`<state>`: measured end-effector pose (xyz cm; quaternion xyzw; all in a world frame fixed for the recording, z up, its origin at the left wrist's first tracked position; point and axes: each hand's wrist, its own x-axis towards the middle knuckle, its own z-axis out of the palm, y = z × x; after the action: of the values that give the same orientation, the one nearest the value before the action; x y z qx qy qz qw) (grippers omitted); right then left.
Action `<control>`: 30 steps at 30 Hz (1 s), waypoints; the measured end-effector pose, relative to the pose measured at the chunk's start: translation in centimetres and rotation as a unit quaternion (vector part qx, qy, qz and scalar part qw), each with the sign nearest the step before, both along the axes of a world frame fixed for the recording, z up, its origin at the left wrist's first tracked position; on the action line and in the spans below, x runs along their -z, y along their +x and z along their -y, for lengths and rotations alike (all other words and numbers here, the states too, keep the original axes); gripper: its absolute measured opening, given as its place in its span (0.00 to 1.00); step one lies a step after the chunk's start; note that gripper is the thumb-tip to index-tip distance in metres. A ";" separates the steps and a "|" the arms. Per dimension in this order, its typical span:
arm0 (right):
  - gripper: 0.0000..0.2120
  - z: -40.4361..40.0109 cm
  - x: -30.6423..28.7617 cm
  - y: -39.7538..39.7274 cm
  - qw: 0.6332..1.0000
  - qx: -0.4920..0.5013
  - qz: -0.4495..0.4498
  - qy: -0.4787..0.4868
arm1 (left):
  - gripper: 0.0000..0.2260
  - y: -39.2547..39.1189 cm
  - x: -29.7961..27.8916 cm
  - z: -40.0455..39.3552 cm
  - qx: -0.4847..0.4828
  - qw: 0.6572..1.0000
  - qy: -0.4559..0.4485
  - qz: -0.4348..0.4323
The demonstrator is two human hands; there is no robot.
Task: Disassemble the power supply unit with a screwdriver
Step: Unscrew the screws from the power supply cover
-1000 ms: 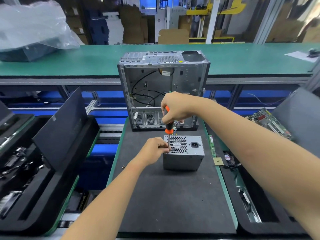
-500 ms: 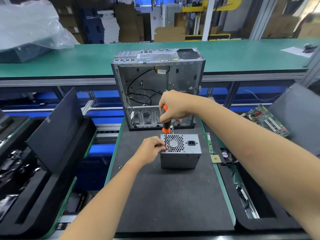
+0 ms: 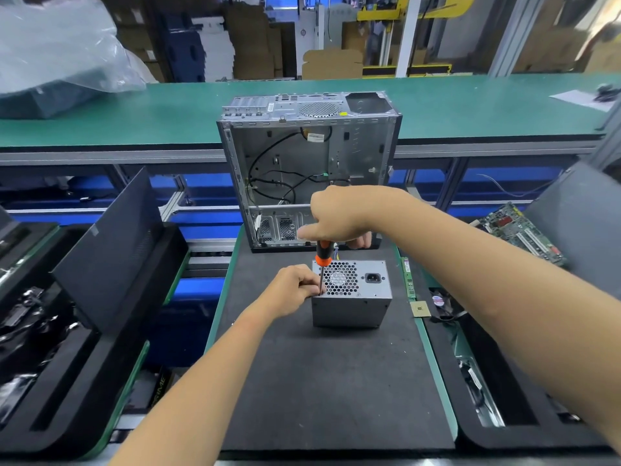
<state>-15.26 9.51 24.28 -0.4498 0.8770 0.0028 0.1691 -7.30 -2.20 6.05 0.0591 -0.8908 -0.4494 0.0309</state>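
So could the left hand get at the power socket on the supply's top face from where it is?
Probably yes. The left hand is at the top left edge of the power supply, and the socket lies bare; only the screwdriver shaft stands between them.

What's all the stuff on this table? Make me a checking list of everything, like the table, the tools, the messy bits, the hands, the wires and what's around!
Surface: dark mat on a green-edged bench.
Job's things: grey power supply unit stands on the mat, fan grille up; screwdriver upright at its left top corner.
Clutter: small square chip and green memory stick at the mat's right edge.
Grippers: right hand grips the screwdriver handle; left hand pinches by the tip.
Cables: black wires inside the open computer case.
Surroundings: circuit board at right, plastic bag far left, black foam trays.
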 end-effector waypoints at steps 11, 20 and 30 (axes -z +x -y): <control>0.06 0.4 -1.4 1.9 0.984 -0.160 -0.025 0.073 | 0.06 -0.5 -0.9 0.8 0.046 0.994 -0.088 0.041; 0.09 0.7 -1.2 2.1 0.986 -0.144 -0.074 0.045 | 0.00 -1.0 -1.1 0.5 0.058 0.991 -0.098 0.067; 0.23 0.4 -0.9 1.8 0.998 -0.048 0.031 0.001 | 0.06 -1.0 -1.5 0.9 0.065 0.992 -0.078 0.078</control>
<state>-13.44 9.06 25.18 -0.4911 0.8487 -0.0019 0.1962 -8.32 -3.08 7.54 0.0336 -0.9249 -0.3733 -0.0639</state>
